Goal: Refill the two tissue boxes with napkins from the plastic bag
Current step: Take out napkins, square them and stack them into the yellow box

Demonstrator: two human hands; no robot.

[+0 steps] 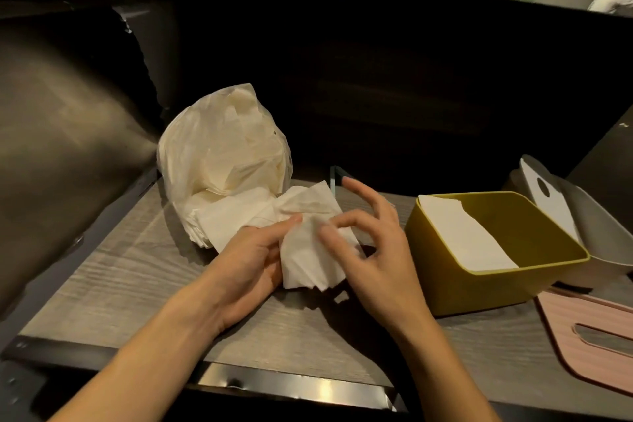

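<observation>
Napkins (310,255), a crumpled wad, are pinched between thumb and curled fingers of the left hand (250,262); the right hand (368,243) is spread loosely, fingertips just touching the wad, apparently to square it for loading. More napkins spill from the plastic bag (219,161) just behind. The yellow tissue box (489,279) is kept open on the right, partly filled. A grey second box (582,216) lies behind it, a pink lid (589,343) nearby. The wood-grain table (137,284) is enclosed by dark booth seating (394,79).

1 head-worn wide-angle view looks forward and down from close above the wooden table (113,288), near edge at 6 o'clock, a dark partition (376,55) rising toward 12 o'clock.
</observation>
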